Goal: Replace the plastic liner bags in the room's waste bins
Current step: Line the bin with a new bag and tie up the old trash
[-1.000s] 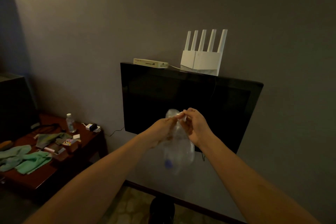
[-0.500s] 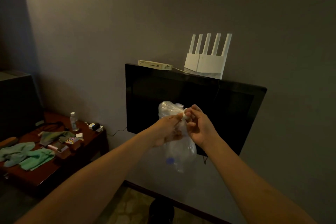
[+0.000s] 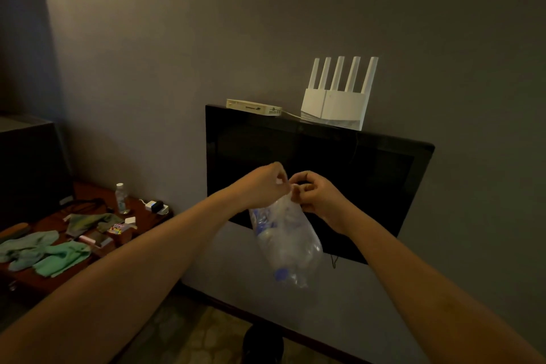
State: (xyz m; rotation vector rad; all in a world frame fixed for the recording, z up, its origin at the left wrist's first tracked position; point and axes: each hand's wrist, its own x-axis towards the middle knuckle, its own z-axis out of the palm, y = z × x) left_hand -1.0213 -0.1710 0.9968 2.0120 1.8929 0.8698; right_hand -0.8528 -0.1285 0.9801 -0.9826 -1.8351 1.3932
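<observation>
- A wall-mounted television [image 3: 310,171] was noted, with a white router [image 3: 336,103] set on top.
- A clear liner bag [image 3: 288,242], holding refuse, was held up before the screen.
- Its gathered neck was pinched by the left hand [image 3: 263,186] and right hand [image 3: 317,196], fingers curled on it.

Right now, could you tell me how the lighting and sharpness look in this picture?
Head view: the room is dim; the white router is the brightest thing, the television a dark slab. Both hands and the clear bag look soft, its contents hazy. Wide-angle bending shows at the edges.
</observation>
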